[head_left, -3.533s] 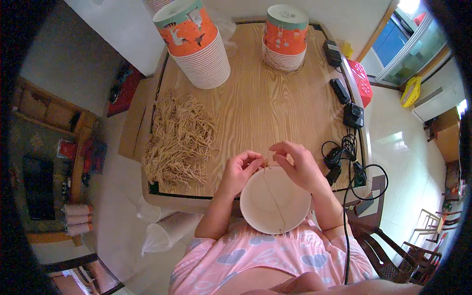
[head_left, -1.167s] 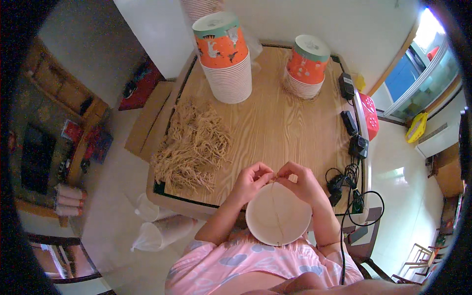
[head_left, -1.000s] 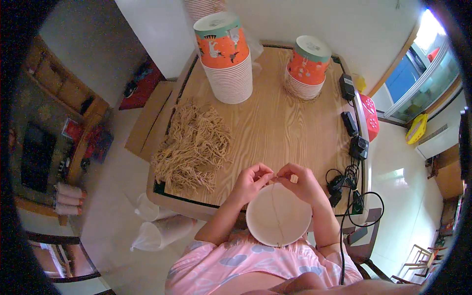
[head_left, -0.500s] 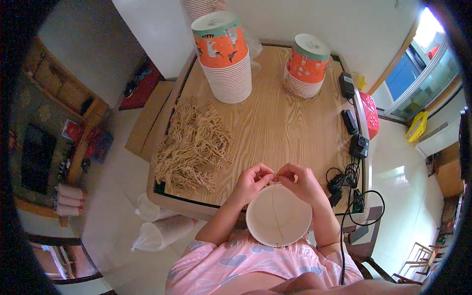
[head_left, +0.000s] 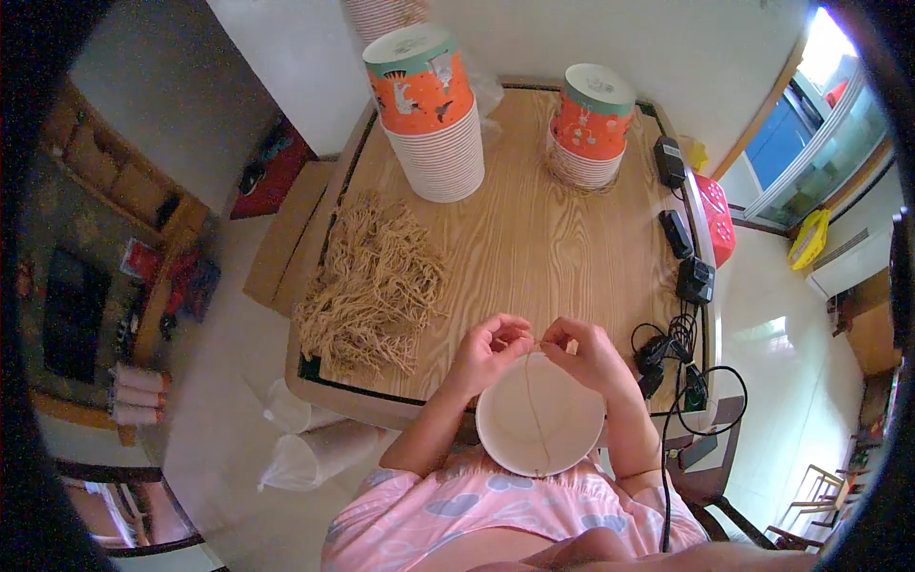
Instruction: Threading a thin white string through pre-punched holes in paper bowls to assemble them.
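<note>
A white paper bucket (head_left: 505, 424) rests against my lap at the table's near edge, its open mouth facing up. One thin tan paper cord (head_left: 536, 405) runs across the mouth from the near rim to the far rim. At the far rim, my left hand (head_left: 491, 353) pinches the cord between thumb and fingers. My right hand (head_left: 583, 355) is also closed on the cord, just right of the left one. The fingers partly hide the cord's end and the rim there. Left of my hands lies a loose heap of twisted tan cords (head_left: 372, 286) on the wooden table (head_left: 515, 219).
A tall stack of upturned orange-and-green paper buckets (head_left: 434, 153) stands at the back left, a shorter stack (head_left: 593, 114) at the back right. Black power adapters (head_left: 696, 280) and tangled cables (head_left: 679, 348) line the right edge. Plastic-wrapped stacks (head_left: 319, 456) lie below the left corner.
My fingertips have drawn slightly apart at the far rim, with the cord still between them. The view has shifted slightly; the bucket stays in place.
</note>
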The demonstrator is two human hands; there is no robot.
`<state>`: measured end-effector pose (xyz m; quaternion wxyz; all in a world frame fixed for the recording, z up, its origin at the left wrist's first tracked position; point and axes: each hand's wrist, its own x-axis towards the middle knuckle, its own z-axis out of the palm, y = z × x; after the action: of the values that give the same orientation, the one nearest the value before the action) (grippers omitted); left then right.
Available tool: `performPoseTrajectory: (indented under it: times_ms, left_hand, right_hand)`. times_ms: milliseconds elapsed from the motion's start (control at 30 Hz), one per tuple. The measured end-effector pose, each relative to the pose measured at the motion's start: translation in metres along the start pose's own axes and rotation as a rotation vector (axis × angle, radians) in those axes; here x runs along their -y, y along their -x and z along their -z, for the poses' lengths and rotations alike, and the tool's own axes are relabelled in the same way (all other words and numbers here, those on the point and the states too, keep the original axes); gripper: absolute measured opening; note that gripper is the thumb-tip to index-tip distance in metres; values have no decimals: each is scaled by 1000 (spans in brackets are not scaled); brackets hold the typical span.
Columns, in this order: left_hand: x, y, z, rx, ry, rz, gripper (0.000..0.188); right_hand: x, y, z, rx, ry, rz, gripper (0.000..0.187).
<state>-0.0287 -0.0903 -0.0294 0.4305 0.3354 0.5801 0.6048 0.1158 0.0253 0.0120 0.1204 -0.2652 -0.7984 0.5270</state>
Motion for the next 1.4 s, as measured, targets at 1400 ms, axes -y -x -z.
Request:
performPoseTrajectory:
  times_ms: [1400]
  left_hand:
    - [-14,7,6,-24,-262,26,16]
  right_hand:
    - [9,-5,-4,-19,16,89,10]
